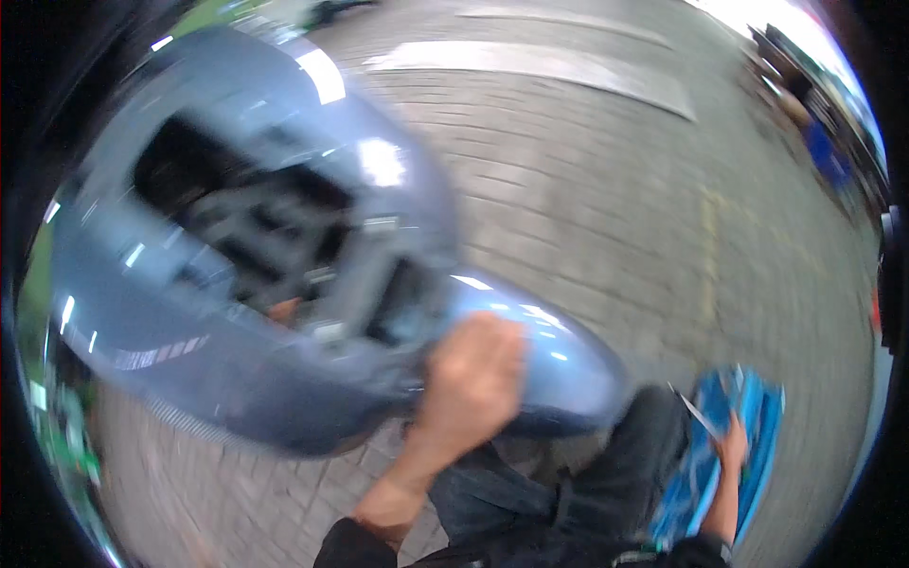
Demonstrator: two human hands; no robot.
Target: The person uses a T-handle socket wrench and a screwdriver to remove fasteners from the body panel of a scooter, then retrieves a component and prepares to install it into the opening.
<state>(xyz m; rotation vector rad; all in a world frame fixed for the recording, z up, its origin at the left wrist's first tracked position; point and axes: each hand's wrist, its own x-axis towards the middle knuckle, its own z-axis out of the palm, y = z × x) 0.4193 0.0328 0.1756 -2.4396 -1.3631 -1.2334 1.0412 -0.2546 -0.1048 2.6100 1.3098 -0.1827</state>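
A glossy blue-grey vehicle body (123,293), rounded like a motor scooter's, fills the left side. Dark fittings show in its open middle, and a smooth rounded panel (568,364) juts from its near right end. Over the inner end of that panel is my left hand (473,379). Motion smears its fingers, so neither their grip nor firm contact can be made out. At the lower right, my right hand (731,445) is closed on a thin, straight metal tool (699,417) pointing up and left. It is above a blue tray-like container (757,464), whose contents are unclear.
Grey paving (568,208) runs beside the body, with a long pale strip (540,71) on the ground farther off. Blurred objects (814,133) line the far right edge. My bent knee (653,426) is between the rounded panel and the blue container.
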